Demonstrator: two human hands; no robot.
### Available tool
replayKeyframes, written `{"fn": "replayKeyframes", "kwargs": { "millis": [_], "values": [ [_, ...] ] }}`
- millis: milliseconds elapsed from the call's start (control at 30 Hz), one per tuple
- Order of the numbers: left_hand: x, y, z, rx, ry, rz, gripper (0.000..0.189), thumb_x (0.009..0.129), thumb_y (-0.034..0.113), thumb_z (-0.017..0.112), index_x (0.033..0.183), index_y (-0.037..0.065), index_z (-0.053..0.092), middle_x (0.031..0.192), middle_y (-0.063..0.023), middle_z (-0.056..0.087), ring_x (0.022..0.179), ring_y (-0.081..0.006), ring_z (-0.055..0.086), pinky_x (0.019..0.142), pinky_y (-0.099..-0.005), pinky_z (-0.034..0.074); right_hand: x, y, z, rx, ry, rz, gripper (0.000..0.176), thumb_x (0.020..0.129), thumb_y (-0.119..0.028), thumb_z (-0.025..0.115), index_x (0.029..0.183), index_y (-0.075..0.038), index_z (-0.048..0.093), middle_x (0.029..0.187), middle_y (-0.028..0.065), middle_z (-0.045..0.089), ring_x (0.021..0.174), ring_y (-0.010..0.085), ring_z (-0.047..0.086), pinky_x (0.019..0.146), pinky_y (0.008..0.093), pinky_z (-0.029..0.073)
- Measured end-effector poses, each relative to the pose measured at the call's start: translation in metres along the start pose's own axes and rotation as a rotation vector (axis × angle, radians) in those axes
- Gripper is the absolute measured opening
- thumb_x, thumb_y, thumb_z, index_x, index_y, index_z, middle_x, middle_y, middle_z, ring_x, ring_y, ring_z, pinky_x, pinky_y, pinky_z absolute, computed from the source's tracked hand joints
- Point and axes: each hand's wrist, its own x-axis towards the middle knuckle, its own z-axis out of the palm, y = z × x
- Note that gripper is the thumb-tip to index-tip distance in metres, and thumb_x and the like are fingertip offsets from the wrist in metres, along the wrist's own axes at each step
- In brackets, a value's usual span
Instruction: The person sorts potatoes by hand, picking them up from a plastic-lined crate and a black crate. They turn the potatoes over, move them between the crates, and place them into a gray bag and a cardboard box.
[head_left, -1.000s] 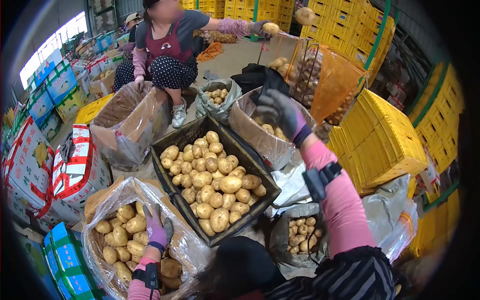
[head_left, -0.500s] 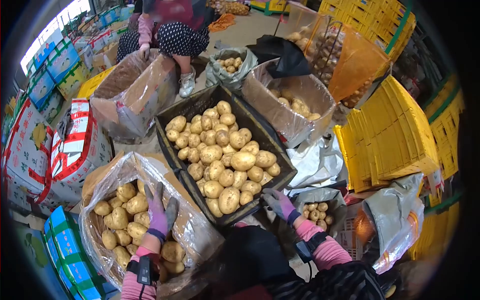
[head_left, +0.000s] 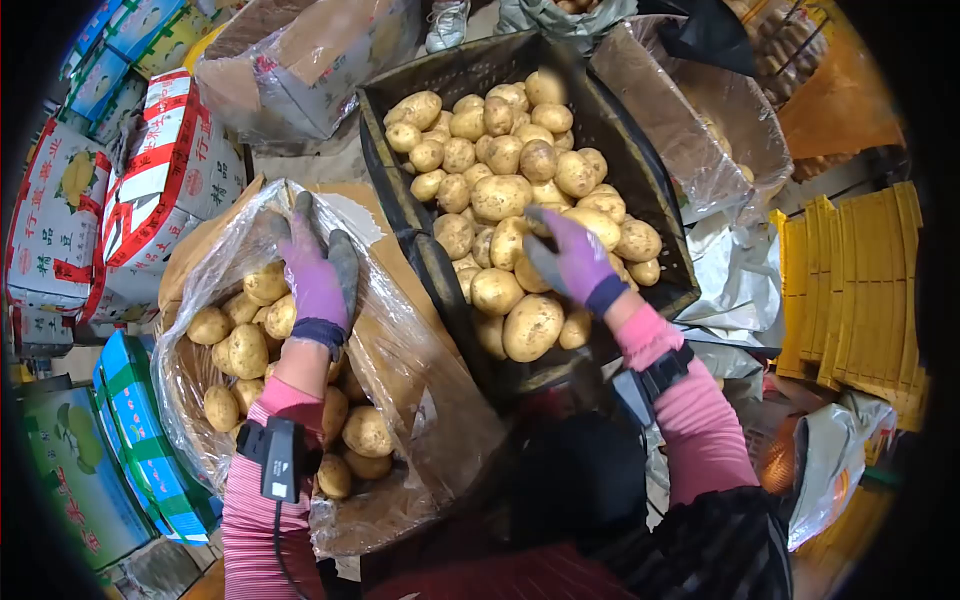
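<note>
My left hand (head_left: 318, 275), in a purple and grey glove, is over the plastic-lined cardboard box (head_left: 405, 345) at the left. Its fingers are stretched out along the clear liner, above potatoes (head_left: 247, 350) inside. My right hand (head_left: 578, 258), gloved alike, reaches over the dark crate (head_left: 640, 145) full of larger potatoes (head_left: 502, 197). The thumb and fingers there are apart, touching or just above the potatoes near the crate's middle. Nothing shows gripped in either hand. Part of the potatoes under each hand is hidden.
An open lined carton (head_left: 290, 75) stands beyond at the upper left, and another carton (head_left: 690, 125) with potatoes at the upper right. Red-taped boxes (head_left: 165, 170) and a blue box (head_left: 150, 440) line the left. Stacked yellow crates (head_left: 850, 290) stand at the right.
My right hand has moved from the crate's near edge onto the potatoes inside it. The left hand stays over the box. The view has tilted down and come closer.
</note>
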Motion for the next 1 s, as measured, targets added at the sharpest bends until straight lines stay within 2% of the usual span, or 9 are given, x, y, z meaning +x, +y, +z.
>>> {"fn": "replayKeyframes", "kwargs": {
  "millis": [233,300,367,467,533,700,800,933,1000],
  "values": [
    [-0.002,-0.003,-0.005,-0.086,-0.091,0.028,0.059,0.089,-0.001,0.058,0.147,0.005,0.048,0.157,-0.032,0.032,0.15,-0.0426,0.028,0.123,-0.043,0.026,0.102,0.008,0.034,-0.298,-0.076,-0.221,0.046,0.09,-0.025,0.062,0.135,-0.011,0.061,0.118,0.0177,0.071,0.112,0.0376,0.065,0.097,0.048,0.05],
    [-0.001,-0.009,-0.001,-0.062,0.008,0.136,0.055,0.087,0.0,0.054,0.142,0.001,0.053,0.139,-0.0211,0.059,0.133,-0.0318,0.053,0.115,-0.0383,0.037,0.127,0.025,0.068,-0.541,-0.11,-0.432,0.044,0.092,-0.022,0.06,0.136,-0.018,0.06,0.13,0.0124,0.065,0.124,0.0315,0.06,0.103,0.048,0.044],
    [-0.001,-0.004,-0.003,-0.062,0.016,0.124,0.054,0.087,0.0,0.054,0.14,-0.001,0.054,0.137,-0.0202,0.061,0.131,-0.03,0.055,0.114,-0.0374,0.038,0.145,0.022,0.09,-0.683,-0.158,-0.639,0.04,0.095,-0.024,0.06,0.134,-0.024,0.061,0.129,0.0122,0.065,0.121,0.0329,0.062,0.099,0.0483,0.047],
    [-0.001,-0.003,-0.006,-0.035,-0.008,0.117,0.053,0.087,0.0,0.053,0.14,-0.002,0.054,0.137,-0.0202,0.06,0.132,-0.0297,0.054,0.114,-0.0371,0.038,0.158,0.004,0.108,-0.783,-0.405,-0.342,0.036,0.096,-0.025,0.061,0.131,-0.029,0.062,0.126,0.0138,0.065,0.116,0.0335,0.065,0.093,0.0476,0.051],
    [0.0,-0.006,-0.008,-0.122,-0.084,0.062,0.055,0.088,-0.001,0.057,0.142,0.005,0.052,0.156,-0.0325,0.033,0.15,-0.0442,0.027,0.124,-0.0467,0.023,0.165,0.0,0.111,-0.788,-0.392,-0.336,0.035,0.095,-0.025,0.062,0.13,-0.029,0.063,0.125,0.0143,0.065,0.113,0.0335,0.066,0.091,0.0469,0.052],
    [0.0,-0.011,0.0,-0.2,-0.037,0.034,0.052,0.088,-0.001,0.057,0.14,0.006,0.054,0.156,-0.0332,0.032,0.15,-0.0454,0.028,0.123,-0.0469,0.025,0.155,-0.001,0.092,-0.786,-0.33,-0.367,0.038,0.084,-0.025,0.073,0.121,-0.02,0.064,0.115,0.014,0.067,0.101,0.0346,0.069,0.085,0.0478,0.054],
    [-0.001,-0.004,-0.002,-0.114,0.011,0.067,0.053,0.087,-0.001,0.052,0.14,-0.001,0.054,0.136,-0.0196,0.06,0.13,-0.0292,0.055,0.113,-0.0368,0.038,0.144,0.007,0.087,-0.592,-0.146,-0.418,0.035,0.082,-0.021,0.073,0.116,-0.015,0.065,0.108,0.0133,0.068,0.099,0.0339,0.069,0.084,0.0468,0.054],
    [-0.001,0.0,-0.005,-0.06,0.008,0.042,0.051,0.088,-0.001,0.052,0.139,0.0,0.055,0.136,-0.0199,0.061,0.13,-0.0314,0.055,0.114,-0.0385,0.038,0.121,0.005,0.051,0.125,-0.222,0.024,0.031,0.085,-0.018,0.065,0.115,-0.01,0.067,0.111,0.0165,0.069,0.106,0.0332,0.068,0.09,0.0402,0.054],
    [-0.001,-0.005,0.0,-0.064,0.012,0.046,0.051,0.088,0.0,0.052,0.138,0.0,0.056,0.136,-0.0199,0.061,0.13,-0.0322,0.054,0.114,-0.039,0.038,0.116,0.008,0.043,-0.025,-0.138,-0.102,0.034,0.087,-0.02,0.064,0.119,-0.01,0.067,0.115,0.0167,0.069,0.108,0.0324,0.067,0.091,0.0391,0.054]
  ]
}}
